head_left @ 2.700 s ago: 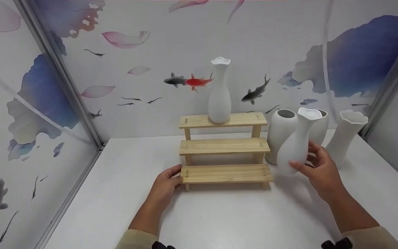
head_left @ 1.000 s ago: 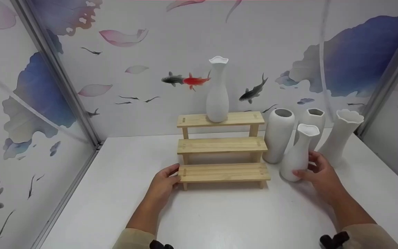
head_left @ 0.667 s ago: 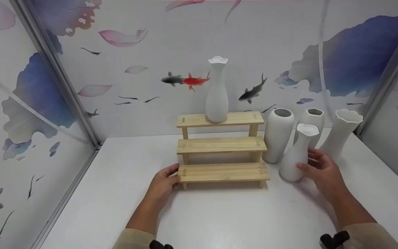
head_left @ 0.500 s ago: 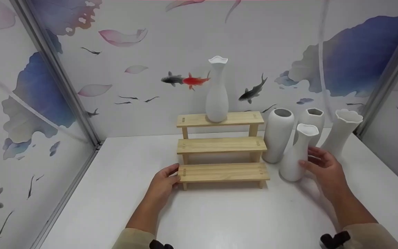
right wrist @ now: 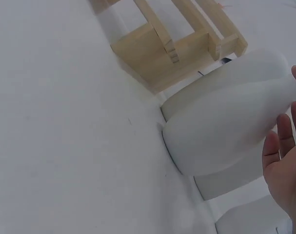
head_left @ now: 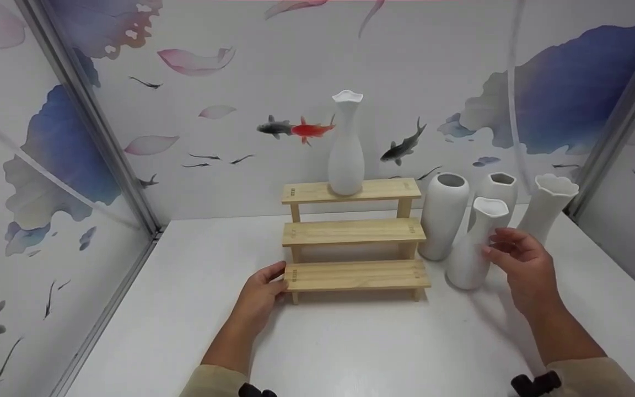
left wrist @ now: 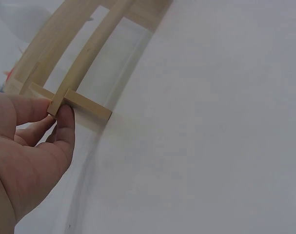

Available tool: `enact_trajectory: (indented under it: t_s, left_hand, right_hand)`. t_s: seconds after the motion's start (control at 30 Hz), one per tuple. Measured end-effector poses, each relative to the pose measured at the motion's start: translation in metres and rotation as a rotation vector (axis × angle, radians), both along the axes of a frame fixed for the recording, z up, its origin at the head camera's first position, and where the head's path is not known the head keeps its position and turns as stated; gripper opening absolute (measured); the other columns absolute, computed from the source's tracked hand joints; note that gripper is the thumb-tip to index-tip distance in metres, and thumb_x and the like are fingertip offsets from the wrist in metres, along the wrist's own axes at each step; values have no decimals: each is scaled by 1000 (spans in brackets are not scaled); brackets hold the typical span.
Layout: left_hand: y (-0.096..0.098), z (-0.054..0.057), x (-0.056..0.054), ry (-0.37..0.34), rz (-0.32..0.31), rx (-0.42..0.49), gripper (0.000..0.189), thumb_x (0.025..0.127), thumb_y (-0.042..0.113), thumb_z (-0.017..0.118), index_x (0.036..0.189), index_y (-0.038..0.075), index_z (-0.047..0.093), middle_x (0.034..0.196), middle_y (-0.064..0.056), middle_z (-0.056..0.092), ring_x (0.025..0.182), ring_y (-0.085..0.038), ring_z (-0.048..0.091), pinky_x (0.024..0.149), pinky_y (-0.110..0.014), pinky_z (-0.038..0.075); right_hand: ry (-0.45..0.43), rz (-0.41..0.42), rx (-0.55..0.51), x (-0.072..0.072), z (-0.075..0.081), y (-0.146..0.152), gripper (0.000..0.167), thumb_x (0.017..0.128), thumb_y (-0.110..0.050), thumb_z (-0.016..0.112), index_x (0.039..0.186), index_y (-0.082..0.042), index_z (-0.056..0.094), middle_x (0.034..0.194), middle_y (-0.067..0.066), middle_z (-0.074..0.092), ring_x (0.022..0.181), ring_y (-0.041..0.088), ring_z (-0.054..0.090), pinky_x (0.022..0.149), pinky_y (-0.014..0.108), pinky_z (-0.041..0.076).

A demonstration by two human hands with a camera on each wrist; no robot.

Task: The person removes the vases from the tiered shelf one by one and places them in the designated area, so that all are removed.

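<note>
My left hand (head_left: 261, 293) pinches the left end of the lowest board of a three-step wooden display stand (head_left: 357, 277); the left wrist view has the board end between thumb and fingers. A white vase with a slim neck and wavy rim (head_left: 467, 263) stands upright on the table, right of the stand. Beside its upper body is my right hand (head_left: 531, 270), with loosely bent fingers and the thumb tip overlapping the vase's edge. In the right wrist view, the fingertips (right wrist: 284, 127) lie along the vase's side. A similar white vase (head_left: 346, 162) stands on the top board.
Behind the near vase stand a rounded white vase (head_left: 443, 220), a vase with an angular mouth (head_left: 502, 187) and a flared vase with a scalloped rim (head_left: 552, 198). Fish-and-petal printed walls (head_left: 213, 182) enclose the white table (head_left: 350, 347) at the back and sides.
The slim-necked vase came down to the table, away from the stand's right side. My right hand then loosened and slid up and right along it. My left hand kept its pinch on the stand.
</note>
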State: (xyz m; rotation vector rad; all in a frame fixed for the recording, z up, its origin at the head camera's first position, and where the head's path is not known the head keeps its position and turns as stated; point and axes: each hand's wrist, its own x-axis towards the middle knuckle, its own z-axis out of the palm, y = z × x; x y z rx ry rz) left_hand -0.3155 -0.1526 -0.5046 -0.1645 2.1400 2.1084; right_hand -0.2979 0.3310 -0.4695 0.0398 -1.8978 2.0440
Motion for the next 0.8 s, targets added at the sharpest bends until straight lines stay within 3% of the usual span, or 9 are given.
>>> enact_trajectory:
  t_s: [0.23, 0.47, 0.8]
  left_hand:
    - [1, 0, 1, 6, -3, -2, 54, 106, 5, 57, 159, 1, 47, 166, -18, 46, 138, -26, 61, 112, -42, 51]
    - [-1, -1, 0, 14, -1, -24, 55, 105, 6, 58, 159, 3, 49, 165, -15, 48, 137, -25, 62, 110, -41, 50]
    - [1, -1, 1, 5, -12, -5, 54, 106, 7, 56, 160, 3, 47, 167, -16, 46, 144, -28, 58, 119, -46, 48]
  right_hand:
    - [80, 54, -27, 8, 11, -21, 40, 95, 0, 77, 132, -1, 62, 115, -2, 68, 110, 14, 63, 90, 14, 58]
    - [54, 93, 57, 14, 17, -41, 44, 96, -4, 78, 135, -3, 58, 117, -3, 67, 109, 11, 65, 90, 15, 60]
    - [17, 160, 132, 22, 26, -67, 49, 96, -2, 77, 140, -1, 55, 126, 0, 71, 118, 11, 69, 96, 18, 59]
